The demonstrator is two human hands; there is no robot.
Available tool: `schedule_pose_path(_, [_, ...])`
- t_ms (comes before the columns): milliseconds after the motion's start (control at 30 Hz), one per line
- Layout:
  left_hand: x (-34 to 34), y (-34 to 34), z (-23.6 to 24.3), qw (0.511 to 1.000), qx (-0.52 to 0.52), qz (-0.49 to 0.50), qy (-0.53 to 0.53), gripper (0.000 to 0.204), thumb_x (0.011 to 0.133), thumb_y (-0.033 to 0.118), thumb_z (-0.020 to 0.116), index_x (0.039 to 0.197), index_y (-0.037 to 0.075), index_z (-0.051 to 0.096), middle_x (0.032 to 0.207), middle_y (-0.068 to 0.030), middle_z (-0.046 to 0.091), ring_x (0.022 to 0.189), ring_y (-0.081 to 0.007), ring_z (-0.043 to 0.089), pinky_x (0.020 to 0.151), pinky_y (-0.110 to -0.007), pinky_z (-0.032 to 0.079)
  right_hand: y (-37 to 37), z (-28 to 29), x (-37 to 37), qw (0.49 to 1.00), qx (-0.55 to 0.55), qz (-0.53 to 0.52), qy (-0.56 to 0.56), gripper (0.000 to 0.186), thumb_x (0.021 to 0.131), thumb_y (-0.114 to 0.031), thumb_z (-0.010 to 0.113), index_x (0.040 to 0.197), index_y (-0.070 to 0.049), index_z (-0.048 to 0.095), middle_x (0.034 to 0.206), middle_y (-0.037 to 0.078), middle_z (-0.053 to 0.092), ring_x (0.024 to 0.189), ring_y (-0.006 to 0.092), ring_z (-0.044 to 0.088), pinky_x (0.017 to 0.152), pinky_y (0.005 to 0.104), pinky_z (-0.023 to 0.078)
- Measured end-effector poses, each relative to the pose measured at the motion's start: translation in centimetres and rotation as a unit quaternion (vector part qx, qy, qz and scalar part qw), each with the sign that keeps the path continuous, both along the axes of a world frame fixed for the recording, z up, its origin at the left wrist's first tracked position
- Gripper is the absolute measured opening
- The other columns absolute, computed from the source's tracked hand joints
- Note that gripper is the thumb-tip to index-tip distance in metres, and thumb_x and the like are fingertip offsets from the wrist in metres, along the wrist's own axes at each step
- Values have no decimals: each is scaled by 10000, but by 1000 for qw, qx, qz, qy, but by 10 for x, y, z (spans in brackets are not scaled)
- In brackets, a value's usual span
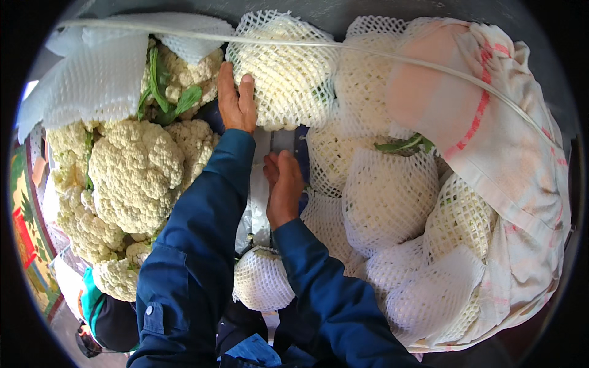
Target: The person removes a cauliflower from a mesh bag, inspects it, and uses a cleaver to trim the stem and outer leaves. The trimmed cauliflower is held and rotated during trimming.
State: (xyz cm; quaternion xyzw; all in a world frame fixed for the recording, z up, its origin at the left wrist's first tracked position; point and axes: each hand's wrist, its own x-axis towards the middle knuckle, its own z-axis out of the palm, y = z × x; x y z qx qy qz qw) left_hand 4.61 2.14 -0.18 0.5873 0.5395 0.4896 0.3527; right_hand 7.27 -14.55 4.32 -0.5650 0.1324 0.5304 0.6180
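My left hand (238, 103) lies against the left side of a cauliflower in white foam netting (285, 70), fingers pointing away from me and thumb apart. It touches the netting without closing around it. Lower and nearer, my right hand (284, 189) hovers over the gap between the two heaps, palm turned left, fingers loosely bent and nothing visible in them. Bare cauliflowers (136, 175) are piled to the left of my left arm. Right of my right hand lie several more netted cauliflowers (389, 202). A small netted cauliflower (262, 279) sits between my forearms.
Empty white foam nets (95, 86) lie over the far left heap. A pale cloth with red stripes (485, 129) covers the right edge. One thin whitish cord (392, 52) stretches across the far side. Another person (110, 319) shows at the lower left.
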Motion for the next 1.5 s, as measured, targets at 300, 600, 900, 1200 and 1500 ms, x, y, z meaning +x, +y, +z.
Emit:
schedule_pose_path(300, [-13,1,9,993,-86,-38,74,759,996,552,464,1505,-4,373,1579,-263,299,1466,-414,277,1184,-441,258,-31,26,-7,999,-12,22,-36,499,1011,-338,580,1358,13,504,1300,172,597,1196,296,604,1040,401,451])
schedule_pose_path(600, [-67,-133,30,990,-137,-21,20,622,1025,404,523,1459,-33,434,1524,-249,394,1425,-371,364,1169,-423,287,-99,54,-3,991,-57,-43,-111,416,974,-310,641,1247,2,604,1191,148,656,1080,263,649,954,370,499])
schedule_pose_path(900, [-158,-331,82,916,-366,-82,142,698,966,502,573,1394,-44,499,1460,-268,466,1379,-405,420,1156,-429,317,-220,75,-51,957,-166,-24,-236,398,952,-281,666,1216,11,605,1205,127,649,1100,227,618,968,343,466])
schedule_pose_path(1200, [-200,-361,55,828,-509,-78,220,837,886,606,609,1435,-12,475,1464,-254,474,1361,-384,452,1137,-412,351,-326,46,-86,927,-294,90,-216,675,937,-436,650,1363,72,526,1352,203,578,1244,285,547,1042,337,421])
schedule_pose_path(1500, [-203,-373,58,854,-434,-163,238,855,873,622,608,1456,17,445,1446,-260,472,1339,-405,453,1128,-434,350,-343,25,-104,887,-343,130,-279,654,975,-492,526,1325,59,556,1319,271,584,1159,371,591,1004,409,447])
